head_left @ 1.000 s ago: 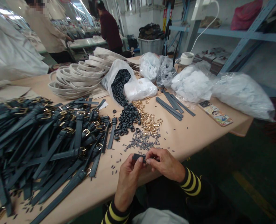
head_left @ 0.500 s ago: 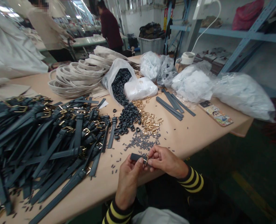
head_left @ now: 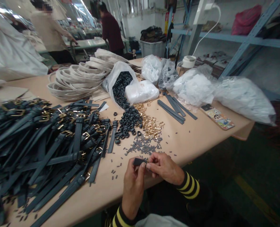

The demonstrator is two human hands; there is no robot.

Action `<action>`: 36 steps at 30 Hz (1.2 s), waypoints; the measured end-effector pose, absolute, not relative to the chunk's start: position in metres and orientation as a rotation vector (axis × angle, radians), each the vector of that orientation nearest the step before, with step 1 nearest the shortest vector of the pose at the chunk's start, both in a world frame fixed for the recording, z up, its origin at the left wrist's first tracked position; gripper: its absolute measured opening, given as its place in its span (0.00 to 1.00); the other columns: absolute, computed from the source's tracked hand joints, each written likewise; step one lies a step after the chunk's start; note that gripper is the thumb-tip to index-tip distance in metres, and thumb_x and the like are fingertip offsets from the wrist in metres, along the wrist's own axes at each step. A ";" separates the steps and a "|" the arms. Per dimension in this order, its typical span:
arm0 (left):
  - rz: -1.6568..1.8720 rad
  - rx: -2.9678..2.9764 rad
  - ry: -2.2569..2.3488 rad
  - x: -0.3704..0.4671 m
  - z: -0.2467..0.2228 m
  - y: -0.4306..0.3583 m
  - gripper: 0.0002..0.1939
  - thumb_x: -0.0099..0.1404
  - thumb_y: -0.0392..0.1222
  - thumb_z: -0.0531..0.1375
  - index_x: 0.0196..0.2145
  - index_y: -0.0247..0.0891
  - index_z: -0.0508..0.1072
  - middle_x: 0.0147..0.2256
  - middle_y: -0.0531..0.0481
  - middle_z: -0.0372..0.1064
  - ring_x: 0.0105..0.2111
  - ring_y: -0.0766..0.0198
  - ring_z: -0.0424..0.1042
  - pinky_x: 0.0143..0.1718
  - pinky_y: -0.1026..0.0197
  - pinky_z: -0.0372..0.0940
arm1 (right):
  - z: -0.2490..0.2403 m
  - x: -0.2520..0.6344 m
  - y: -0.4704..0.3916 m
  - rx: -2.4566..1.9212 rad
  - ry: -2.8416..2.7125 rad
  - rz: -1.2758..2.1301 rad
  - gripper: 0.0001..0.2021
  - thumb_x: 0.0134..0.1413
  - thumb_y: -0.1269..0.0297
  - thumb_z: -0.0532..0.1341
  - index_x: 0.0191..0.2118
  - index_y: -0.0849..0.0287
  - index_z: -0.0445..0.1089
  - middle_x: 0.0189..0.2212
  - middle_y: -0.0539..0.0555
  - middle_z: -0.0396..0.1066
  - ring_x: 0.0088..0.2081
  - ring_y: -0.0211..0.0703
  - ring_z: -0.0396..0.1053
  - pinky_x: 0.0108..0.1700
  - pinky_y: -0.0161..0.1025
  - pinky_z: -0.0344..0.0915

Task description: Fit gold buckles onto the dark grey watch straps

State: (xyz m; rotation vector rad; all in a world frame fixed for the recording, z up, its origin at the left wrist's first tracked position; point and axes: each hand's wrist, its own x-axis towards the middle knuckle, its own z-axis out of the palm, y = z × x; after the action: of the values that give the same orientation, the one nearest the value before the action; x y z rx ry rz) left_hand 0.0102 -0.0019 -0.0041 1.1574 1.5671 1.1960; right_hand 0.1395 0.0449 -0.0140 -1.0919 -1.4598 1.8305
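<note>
Close to the table's front edge, my left hand (head_left: pixel 134 186) pinches a short dark grey strap (head_left: pixel 138 161) between thumb and fingers. My right hand (head_left: pixel 165 167) is closed at the strap's right end, on a gold buckle (head_left: pixel 146 163) that is mostly covered by the fingertips. Just beyond the hands lies a scatter of small dark tube-like pieces (head_left: pixel 142 144). Behind them are a heap of gold buckles (head_left: pixel 152 126) and a heap of dark strap loops (head_left: pixel 128 123). Many buckled straps (head_left: pixel 47 142) are piled on the left.
An open plastic bag (head_left: pixel 112 69) of loops lies beside coiled beige straps (head_left: pixel 75 78). Loose flat strips (head_left: pixel 170 112), a patterned phone case (head_left: pixel 217 116) and stuffed clear bags (head_left: pixel 246 97) are on the right. Two people stand at a far table.
My right hand has shifted slightly left and its fingers now cover more of the buckle. The strap in my left hand has turned and shows less of its length.
</note>
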 end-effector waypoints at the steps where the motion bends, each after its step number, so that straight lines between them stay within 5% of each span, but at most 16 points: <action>1: 1.255 1.218 1.596 0.012 -0.004 -0.004 0.07 0.59 0.41 0.56 0.36 0.38 0.68 0.37 0.47 0.66 0.40 0.60 0.65 0.42 0.60 0.61 | -0.014 0.139 0.046 -1.087 -1.471 1.802 0.10 0.50 0.61 0.58 0.27 0.61 0.58 0.19 0.46 0.63 0.17 0.28 0.60 0.20 0.26 0.56; 5: 1.299 1.184 1.469 0.007 -0.001 -0.010 0.10 0.59 0.40 0.54 0.38 0.38 0.71 0.48 0.43 0.60 0.52 0.55 0.57 0.52 0.55 0.54 | -0.016 0.143 0.050 -1.102 -1.556 1.710 0.10 0.50 0.60 0.58 0.27 0.61 0.58 0.20 0.45 0.62 0.16 0.27 0.58 0.18 0.26 0.53; 11: 1.020 0.731 1.076 -0.013 0.002 -0.002 0.09 0.57 0.44 0.58 0.33 0.36 0.70 0.39 0.46 0.64 0.33 0.64 0.65 0.32 0.63 0.62 | -0.011 0.151 0.050 -1.027 -1.771 1.760 0.07 0.49 0.64 0.59 0.29 0.61 0.62 0.18 0.44 0.58 0.18 0.29 0.57 0.19 0.26 0.53; 15: 0.898 0.784 1.036 -0.016 -0.002 0.002 0.14 0.54 0.44 0.61 0.37 0.36 0.67 0.32 0.49 0.64 0.31 0.67 0.63 0.32 0.66 0.59 | -0.005 0.148 0.049 -0.966 -1.939 1.586 0.04 0.48 0.67 0.60 0.27 0.61 0.64 0.21 0.45 0.62 0.22 0.30 0.58 0.24 0.27 0.55; 19: 0.862 0.813 1.013 -0.018 -0.007 0.003 0.13 0.52 0.46 0.62 0.27 0.35 0.65 0.24 0.54 0.61 0.26 0.70 0.60 0.28 0.68 0.56 | -0.008 0.146 0.047 -1.058 -1.949 1.622 0.05 0.48 0.65 0.60 0.28 0.60 0.64 0.19 0.45 0.62 0.20 0.31 0.59 0.22 0.27 0.55; 28: 1.090 0.764 1.331 -0.016 -0.015 0.006 0.15 0.55 0.49 0.59 0.22 0.36 0.62 0.17 0.55 0.62 0.18 0.70 0.61 0.21 0.68 0.55 | -0.011 0.143 0.052 -1.016 -1.657 2.076 0.07 0.49 0.64 0.59 0.31 0.62 0.62 0.23 0.49 0.68 0.17 0.28 0.63 0.19 0.25 0.57; 36: 1.212 0.990 1.678 -0.014 -0.012 0.011 0.11 0.56 0.46 0.58 0.23 0.38 0.61 0.17 0.58 0.60 0.17 0.69 0.62 0.21 0.67 0.58 | -0.008 0.130 0.057 -1.029 -1.679 1.998 0.06 0.49 0.64 0.58 0.29 0.62 0.63 0.23 0.49 0.69 0.18 0.29 0.63 0.22 0.27 0.59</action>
State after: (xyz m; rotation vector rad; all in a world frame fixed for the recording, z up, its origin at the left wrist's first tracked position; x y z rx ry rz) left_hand -0.0143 0.0112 -0.0119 0.9905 1.6783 1.2123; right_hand 0.1301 0.0574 -0.0082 -1.0286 -1.6791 1.9979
